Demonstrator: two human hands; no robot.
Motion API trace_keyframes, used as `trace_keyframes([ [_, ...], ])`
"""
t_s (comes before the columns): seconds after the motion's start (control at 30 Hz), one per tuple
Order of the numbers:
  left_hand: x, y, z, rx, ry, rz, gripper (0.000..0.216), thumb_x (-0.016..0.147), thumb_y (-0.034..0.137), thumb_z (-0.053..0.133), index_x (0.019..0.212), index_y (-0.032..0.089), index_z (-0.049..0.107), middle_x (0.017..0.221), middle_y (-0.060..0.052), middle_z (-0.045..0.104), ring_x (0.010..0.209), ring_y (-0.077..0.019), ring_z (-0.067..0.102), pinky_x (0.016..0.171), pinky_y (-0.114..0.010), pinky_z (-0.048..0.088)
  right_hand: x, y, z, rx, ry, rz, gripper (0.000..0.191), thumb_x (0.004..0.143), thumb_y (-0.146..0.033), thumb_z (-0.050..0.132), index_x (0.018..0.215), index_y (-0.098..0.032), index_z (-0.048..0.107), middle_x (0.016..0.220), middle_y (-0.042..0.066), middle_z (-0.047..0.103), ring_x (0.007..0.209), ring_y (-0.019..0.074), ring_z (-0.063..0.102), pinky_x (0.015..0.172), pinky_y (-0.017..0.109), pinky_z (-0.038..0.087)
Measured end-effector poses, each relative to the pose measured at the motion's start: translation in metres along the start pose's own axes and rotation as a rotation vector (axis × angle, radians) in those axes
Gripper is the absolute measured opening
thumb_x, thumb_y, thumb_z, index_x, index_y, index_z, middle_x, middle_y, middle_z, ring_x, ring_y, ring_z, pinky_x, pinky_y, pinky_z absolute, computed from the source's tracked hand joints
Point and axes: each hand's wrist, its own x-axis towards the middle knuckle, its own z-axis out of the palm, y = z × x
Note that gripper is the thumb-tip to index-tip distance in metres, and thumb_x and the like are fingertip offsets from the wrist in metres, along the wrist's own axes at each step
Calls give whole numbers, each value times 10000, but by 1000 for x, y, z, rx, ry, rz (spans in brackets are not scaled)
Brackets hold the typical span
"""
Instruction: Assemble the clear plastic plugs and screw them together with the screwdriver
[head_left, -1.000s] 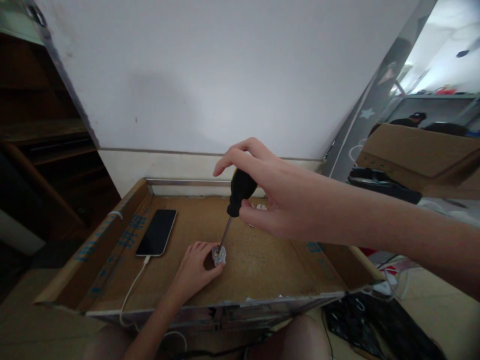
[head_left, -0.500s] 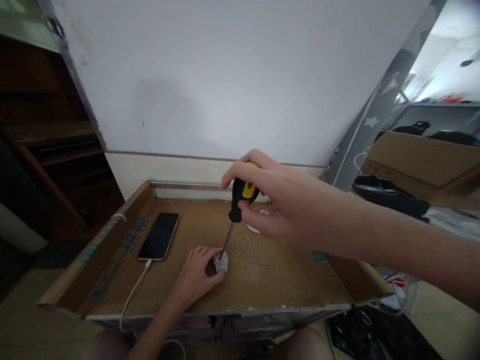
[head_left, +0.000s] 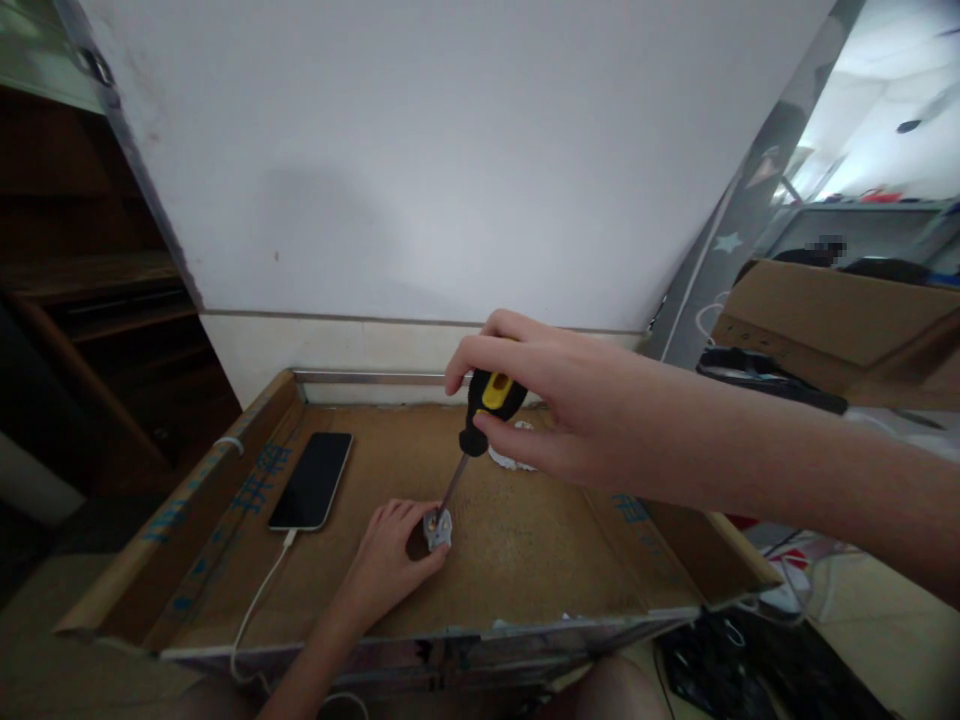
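My right hand (head_left: 532, 390) grips a screwdriver (head_left: 495, 392) by its black and yellow handle. The metal shaft slants down to the left, and its tip meets a small white round part (head_left: 438, 530) that has metal bits on its top. My left hand (head_left: 397, 550) pinches that part between thumb and fingers, holding it against the cardboard. What kind of part it is, I cannot make out. Behind my right hand, partly hidden, lies a white ragged-edged piece (head_left: 514, 455).
The work surface is a shallow cardboard tray (head_left: 360, 590) with raised sides. On its left lies a phone (head_left: 313, 482) with a white cable (head_left: 255, 602) plugged in. A white wall panel (head_left: 450, 170) rises behind. To the right stands a cardboard box (head_left: 840, 310).
The whole view has shifted slightly. The screwdriver handle has turned a little in my right hand, while its tip stays on the white part. My left hand keeps its hold.
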Motion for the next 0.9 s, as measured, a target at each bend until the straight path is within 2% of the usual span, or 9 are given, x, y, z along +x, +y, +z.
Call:
trace_keyframes([
  [0.1, 0, 0, 0, -9, 0, 6, 375, 760, 303, 617, 1127, 231, 591, 1039, -49, 653, 975, -243, 562, 873, -397, 425, 0, -3, 0, 0, 19, -20, 340, 746, -154, 525, 1083, -202, 528, 1061, 50, 488, 669, 93, 465, 624, 243, 362],
  [0.23, 0, 0, -1, -11, -13, -5, 362, 763, 311, 614, 1114, 225, 592, 1034, -53, 652, 984, -251, 557, 882, -406, 417, 2, -6, 0, -3, 20, -23, 217, 780, -191, 517, 990, -205, 569, 929, 30, 530, 669, 107, 472, 621, 244, 355],
  [0.3, -1, 0, -1, -9, -14, -10, 359, 766, 315, 613, 1112, 225, 592, 1035, -53, 652, 987, -252, 556, 884, -405, 417, 3, -6, 0, 18, 16, -51, 301, 747, -140, 521, 1038, -214, 551, 1008, 38, 520, 652, 93, 464, 609, 234, 356],
  [0.37, -1, 0, -1, -6, -13, -11, 365, 765, 319, 616, 1117, 227, 588, 1044, -52, 648, 994, -254, 555, 886, -405, 416, 4, -6, 0, -23, 14, -37, 365, 728, -162, 555, 1087, -217, 529, 1078, 54, 498, 612, 78, 439, 582, 234, 346],
  [0.5, 0, 1, -1, 4, -21, -14, 360, 772, 311, 611, 1120, 223, 585, 1047, -50, 646, 992, -251, 556, 889, -407, 415, 5, -6, 0, -132, 53, -12, 168, 810, -240, 513, 960, -201, 579, 947, 35, 523, 596, 88, 429, 565, 240, 329],
  [0.57, 0, 1, -1, 12, -20, -10, 363, 769, 305, 615, 1121, 223, 585, 1041, -48, 650, 990, -250, 560, 893, -409, 413, 4, -6, -1, -52, 39, -64, 210, 792, -166, 500, 984, -200, 575, 1005, 40, 515, 677, 96, 476, 615, 237, 360],
  [0.63, 0, 0, 0, 18, -7, 0, 369, 762, 311, 624, 1119, 229, 588, 1041, -46, 653, 992, -253, 564, 890, -405, 418, 3, -6, -2, 4, 3, -74, 305, 761, -164, 531, 1062, -205, 553, 1078, 51, 498, 730, 104, 500, 652, 243, 378],
  [0.77, 0, -2, 1, 15, 8, 16, 362, 768, 324, 617, 1120, 241, 592, 1036, -41, 657, 978, -248, 573, 875, -390, 432, 1, -8, -4, -86, 8, -8, 248, 802, -193, 509, 1043, -195, 567, 984, 51, 518, 631, 98, 467, 588, 249, 350],
  [0.9, 0, -2, 2, 28, 6, 14, 371, 773, 331, 612, 1127, 225, 590, 1028, -50, 655, 981, -255, 567, 874, -403, 429, -1, -9, -3, -49, -10, -48, 293, 752, -133, 539, 1037, -201, 552, 981, 41, 510, 663, 104, 477, 593, 241, 360],
])
